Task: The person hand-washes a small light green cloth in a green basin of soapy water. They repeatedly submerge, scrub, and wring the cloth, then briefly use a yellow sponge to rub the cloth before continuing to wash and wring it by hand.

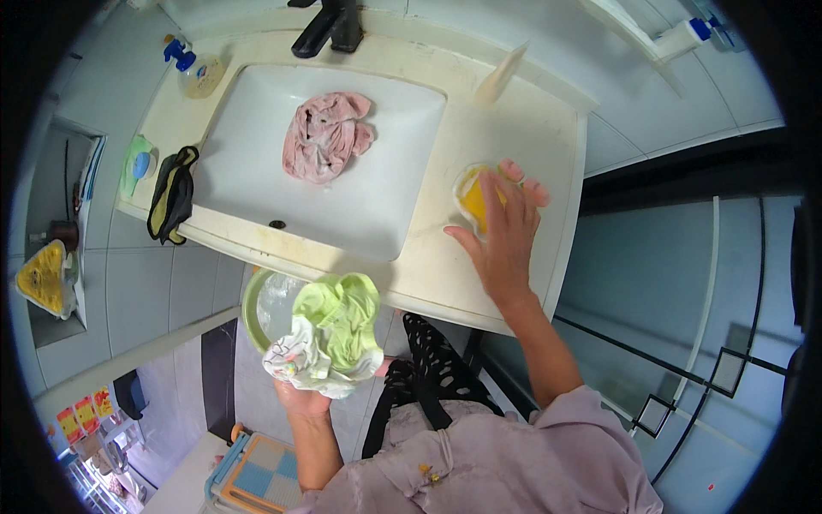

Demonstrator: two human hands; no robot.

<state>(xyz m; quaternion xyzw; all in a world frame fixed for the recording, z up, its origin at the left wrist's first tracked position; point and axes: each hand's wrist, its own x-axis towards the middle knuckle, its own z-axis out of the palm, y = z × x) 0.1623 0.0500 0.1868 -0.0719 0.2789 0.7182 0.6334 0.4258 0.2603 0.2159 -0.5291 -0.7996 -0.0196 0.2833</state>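
Observation:
My left hand (305, 398), palm up, holds a wet light-green and white cloth garment (340, 315) just in front of the counter's edge. Colored printing shows on its white part. On the counter right of the basin, my right hand (510, 238) has its fingers spread over a yellow bar, apparently soap (474, 196), in a pale dish. Whether the fingertips touch the bar is hard to tell. Small pink pieces (535, 193) by the fingers are unclear. A crumpled pink cloth (327, 135) with some suds lies in the white sink basin (398, 160).
A black faucet (331, 29) stands behind the basin. At left are a pump bottle (199, 72) and a black-and-yellow cloth (172, 196). A pale tube (502, 74) stands at the back right. Below the counter, a green basin (253, 308) sits partly behind the garment.

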